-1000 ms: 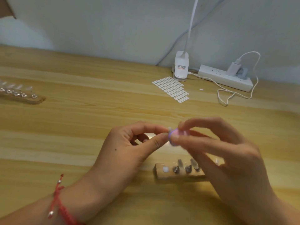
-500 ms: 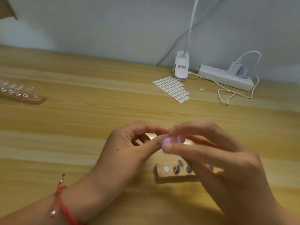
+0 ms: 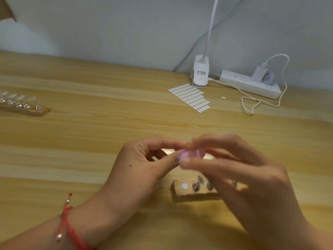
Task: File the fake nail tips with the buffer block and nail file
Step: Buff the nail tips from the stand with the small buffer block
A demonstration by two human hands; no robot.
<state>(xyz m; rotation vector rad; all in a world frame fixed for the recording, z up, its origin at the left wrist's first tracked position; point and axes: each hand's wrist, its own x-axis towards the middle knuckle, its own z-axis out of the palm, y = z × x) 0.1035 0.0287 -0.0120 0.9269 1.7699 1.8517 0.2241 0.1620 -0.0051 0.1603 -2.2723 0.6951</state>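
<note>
Here both hands meet just above the counter [image 3: 90, 138], near its front edge. The right hand [image 3: 243, 177] grasps a small pink buffer piece [image 3: 192, 153] with a lilac edge between thumb and forefinger; both the hand and the piece are blurred. The left hand [image 3: 137, 165] has its thumb and forefinger curled together, their tips touching the left edge of that piece. Whether they pinch a nail tip there I cannot tell, since the spot is too blurred. A red cord bracelet [image 3: 66, 222] sits on the left wrist.

Below the hands a wooden block [image 3: 182, 194] lies on the counter, carrying fake nail tips [image 3: 196, 185] on small metal stands, with a white dot at its left end; the right hand covers its right part. A second wooden strip [image 3: 38, 110] with more tips lies far left. Toward the wall lie a sheet of white oval stickers [image 3: 191, 97], a white lamp clip [image 3: 200, 73], and a power strip [image 3: 250, 83] with a looped white cable [image 3: 252, 105].
</note>
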